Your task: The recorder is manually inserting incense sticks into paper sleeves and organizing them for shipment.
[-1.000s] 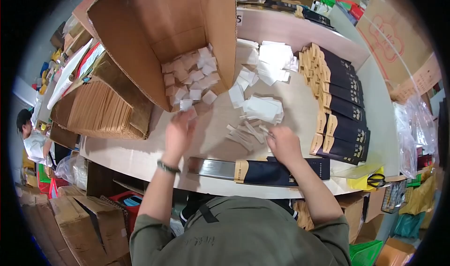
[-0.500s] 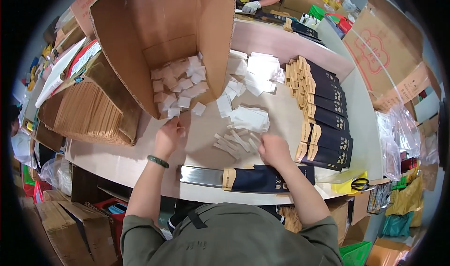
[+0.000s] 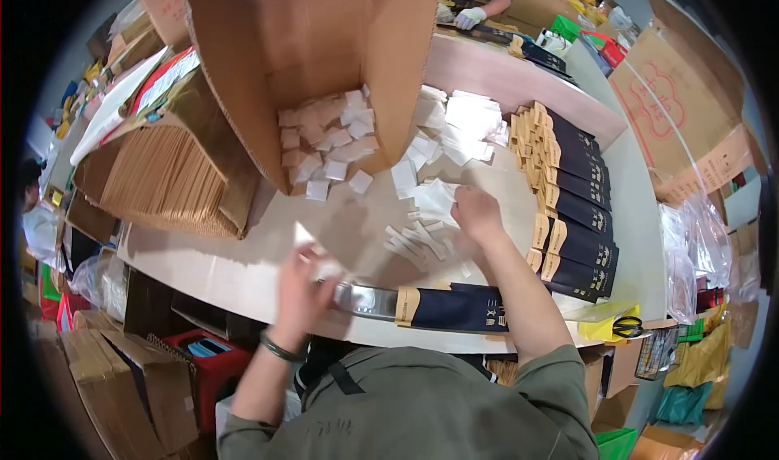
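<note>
Watching from beside the table, I see both hands have shifted in the last half second. The left hand [image 3: 302,291] has come away from the mouth of the big cardboard box [image 3: 231,95] and back toward the body; its blurred fingers are partly curled, with a small white piece [image 3: 303,234] poking up at the tips. Another pale patch shows by the fingers, and I cannot tell whether it is the same piece. Just right of that hand is the bare end of a shiny flat bar [image 3: 369,300], the rest of it inside a dark sleeve [image 3: 450,307]; whether the hand touches the bar, I cannot tell. The right hand [image 3: 479,214] has left the narrow white strips [image 3: 418,241], now on its nearer left side, and gone up to the pile of flat white pieces [image 3: 434,199]. Its fingers are bent in close against that pile, but whether they pinch one piece, several or none is hidden. To me it looks like a changeover, the right hand turning from strips to flat pieces. Beyond the left hand, loose white squares [image 3: 329,146] lie in the box; right of the right hand, filed dark sleeves [image 3: 572,208] overlap in a column.
</note>
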A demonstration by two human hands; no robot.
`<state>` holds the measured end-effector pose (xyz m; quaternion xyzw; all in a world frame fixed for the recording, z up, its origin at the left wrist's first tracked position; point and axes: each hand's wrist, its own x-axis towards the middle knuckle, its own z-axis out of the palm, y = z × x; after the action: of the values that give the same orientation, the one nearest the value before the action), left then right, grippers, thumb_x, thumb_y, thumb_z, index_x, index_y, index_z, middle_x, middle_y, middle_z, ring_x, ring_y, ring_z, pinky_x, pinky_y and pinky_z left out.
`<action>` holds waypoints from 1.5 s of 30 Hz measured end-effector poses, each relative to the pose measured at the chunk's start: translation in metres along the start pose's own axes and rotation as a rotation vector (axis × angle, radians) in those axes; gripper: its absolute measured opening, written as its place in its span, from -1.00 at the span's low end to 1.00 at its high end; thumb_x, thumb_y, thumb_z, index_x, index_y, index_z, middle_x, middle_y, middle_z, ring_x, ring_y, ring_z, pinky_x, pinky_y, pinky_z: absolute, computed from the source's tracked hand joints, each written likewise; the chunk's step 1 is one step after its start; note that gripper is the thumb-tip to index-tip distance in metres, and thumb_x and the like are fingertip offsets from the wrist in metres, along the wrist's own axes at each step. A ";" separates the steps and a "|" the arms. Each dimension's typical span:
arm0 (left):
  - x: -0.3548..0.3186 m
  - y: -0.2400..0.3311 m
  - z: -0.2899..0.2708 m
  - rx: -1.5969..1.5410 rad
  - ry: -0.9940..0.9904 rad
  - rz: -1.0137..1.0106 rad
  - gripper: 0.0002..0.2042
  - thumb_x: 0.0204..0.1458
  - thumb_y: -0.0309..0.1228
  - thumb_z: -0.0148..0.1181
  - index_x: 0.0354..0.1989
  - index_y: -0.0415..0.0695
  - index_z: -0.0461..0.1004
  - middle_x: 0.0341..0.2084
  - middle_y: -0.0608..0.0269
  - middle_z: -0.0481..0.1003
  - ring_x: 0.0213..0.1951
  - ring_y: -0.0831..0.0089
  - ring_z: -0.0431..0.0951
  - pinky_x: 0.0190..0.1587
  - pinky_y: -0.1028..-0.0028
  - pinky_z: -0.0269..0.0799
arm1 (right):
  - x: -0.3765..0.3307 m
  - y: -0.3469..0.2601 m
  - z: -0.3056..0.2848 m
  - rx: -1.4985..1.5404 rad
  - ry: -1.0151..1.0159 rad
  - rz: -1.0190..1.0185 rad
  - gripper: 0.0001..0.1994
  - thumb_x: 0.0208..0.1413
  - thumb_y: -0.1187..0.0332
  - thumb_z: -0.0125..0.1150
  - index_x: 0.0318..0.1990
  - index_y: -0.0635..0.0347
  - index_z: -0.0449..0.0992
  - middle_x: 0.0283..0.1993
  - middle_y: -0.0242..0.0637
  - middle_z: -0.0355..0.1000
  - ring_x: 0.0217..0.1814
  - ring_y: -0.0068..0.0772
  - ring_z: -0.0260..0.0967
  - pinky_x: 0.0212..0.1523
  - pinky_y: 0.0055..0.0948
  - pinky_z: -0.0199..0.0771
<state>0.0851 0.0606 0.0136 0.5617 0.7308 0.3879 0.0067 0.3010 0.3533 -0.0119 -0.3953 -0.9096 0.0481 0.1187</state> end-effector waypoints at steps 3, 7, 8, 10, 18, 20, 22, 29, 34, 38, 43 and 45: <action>0.046 -0.062 -0.071 0.136 0.218 -0.096 -0.83 -0.04 -0.52 0.30 -0.24 -0.16 0.55 -0.29 0.15 0.53 -0.24 0.24 0.57 -0.23 0.32 0.47 | -0.012 -0.012 -0.007 0.228 0.008 0.085 -0.83 -0.02 0.33 0.17 -0.35 0.26 0.54 -0.37 -0.05 0.51 -0.29 -0.03 0.50 -0.23 -0.15 0.48; 0.094 -0.116 -0.146 0.400 0.206 -0.406 -0.78 0.10 -0.27 0.22 -0.26 -0.17 0.60 -0.42 0.02 0.59 -0.33 0.14 0.61 -0.27 0.27 0.49 | -0.044 -0.093 -0.038 0.540 -0.165 -0.071 -0.80 -0.12 0.34 0.20 -0.36 0.27 0.55 -0.45 -0.04 0.51 -0.40 -0.06 0.50 -0.33 -0.21 0.46; 0.100 -0.129 -0.147 0.409 0.201 -0.417 -0.78 0.10 -0.27 0.22 -0.26 -0.17 0.60 -0.42 0.02 0.59 -0.33 0.14 0.61 -0.27 0.27 0.49 | -0.058 -0.118 -0.030 0.447 -0.210 -0.139 -0.83 -0.12 0.34 0.19 -0.40 0.25 0.53 -0.45 -0.04 0.50 -0.38 0.02 0.48 -0.31 -0.15 0.46; 0.106 -0.152 -0.147 0.535 0.096 -0.247 -0.78 0.09 -0.30 0.20 -0.24 -0.21 0.60 -0.37 -0.07 0.58 -0.28 0.00 0.59 -0.20 0.18 0.48 | -0.083 -0.147 0.001 0.439 -0.166 -0.354 -0.91 -0.07 0.38 0.14 -0.49 0.18 0.47 -0.45 -0.08 0.43 -0.34 0.06 0.43 -0.28 -0.08 0.44; 0.119 -0.150 -0.156 0.694 -0.163 -0.180 -0.79 0.10 -0.33 0.16 -0.20 -0.20 0.54 -0.42 -0.11 0.56 -0.32 -0.06 0.56 -0.27 0.14 0.45 | -0.092 -0.161 -0.009 0.578 -0.414 -0.285 -0.88 0.10 0.35 0.13 -0.35 0.21 0.47 -0.36 -0.06 0.40 -0.24 0.06 0.41 -0.21 -0.05 0.42; 0.123 -0.110 -0.150 0.731 -0.238 -0.140 -0.77 0.14 -0.23 0.14 -0.25 -0.15 0.56 -0.41 -0.11 0.56 -0.36 -0.05 0.57 -0.30 0.12 0.47 | -0.111 -0.157 0.018 0.274 -0.435 -0.227 -0.85 0.11 0.31 0.14 -0.32 0.19 0.46 -0.32 -0.08 0.41 -0.23 0.06 0.42 -0.23 -0.05 0.43; 0.112 -0.167 -0.126 0.885 -0.232 -0.338 -0.75 0.13 -0.24 0.16 -0.21 -0.18 0.55 -0.34 -0.09 0.57 -0.29 -0.03 0.58 -0.23 0.11 0.49 | -0.122 -0.166 0.012 0.303 -0.283 -0.286 -0.87 0.09 0.30 0.18 -0.32 0.15 0.46 -0.28 -0.09 0.43 -0.23 0.04 0.44 -0.27 -0.06 0.44; 0.027 -0.133 -0.134 -0.317 0.736 -0.529 -0.69 0.19 -0.53 0.06 0.11 -0.30 0.40 -0.19 0.16 0.52 -0.26 0.50 0.47 -0.21 0.54 0.41 | -0.137 -0.127 -0.024 0.471 -0.002 -0.344 -0.80 -0.04 0.39 0.31 -0.23 0.17 0.50 -0.22 -0.14 0.45 -0.21 0.00 0.43 -0.21 -0.16 0.46; -0.063 -0.102 -0.086 -0.634 0.212 -0.580 -0.90 0.24 -0.51 0.09 -0.21 -0.24 0.53 -0.37 0.38 0.49 -0.38 0.64 0.33 -0.28 0.66 0.26 | -0.147 -0.107 -0.028 0.490 -0.048 -0.410 -0.65 -0.17 0.33 0.44 -0.23 0.24 0.46 0.10 -0.03 0.36 0.12 0.07 0.31 0.10 -0.08 0.33; -0.018 -0.059 -0.079 -0.206 -0.430 -0.383 -0.92 0.09 -0.61 0.20 -0.24 -0.28 0.52 -0.44 0.32 0.50 -0.37 0.59 0.39 -0.27 0.60 0.33 | -0.145 -0.102 -0.020 0.444 -0.121 -0.389 -0.65 -0.16 0.32 0.44 -0.26 0.27 0.45 0.19 0.05 0.29 0.22 0.11 0.25 0.18 -0.03 0.28; -0.014 -0.079 -0.043 -0.273 -0.433 -0.432 -0.89 0.00 -0.64 0.23 -0.28 -0.29 0.54 -0.41 0.14 0.55 -0.40 0.44 0.54 -0.27 0.48 0.46 | -0.147 -0.101 -0.016 0.439 -0.129 -0.405 -0.67 -0.15 0.32 0.43 -0.28 0.28 0.44 0.21 0.08 0.28 0.24 0.12 0.24 0.21 -0.04 0.29; -0.017 -0.035 -0.004 -0.357 -0.433 -0.331 -0.87 -0.03 -0.60 0.28 -0.28 -0.22 0.58 -0.36 0.12 0.53 -0.31 0.35 0.58 -0.21 0.42 0.49 | -0.145 -0.104 -0.015 0.521 -0.139 -0.481 -0.65 -0.16 0.29 0.45 -0.29 0.28 0.44 0.22 0.07 0.28 0.24 0.11 0.24 0.19 -0.08 0.31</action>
<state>0.0609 0.0421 -0.0103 0.4945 0.7143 0.3749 0.3236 0.3265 0.1761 -0.0045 -0.1223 -0.9397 0.2756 0.1613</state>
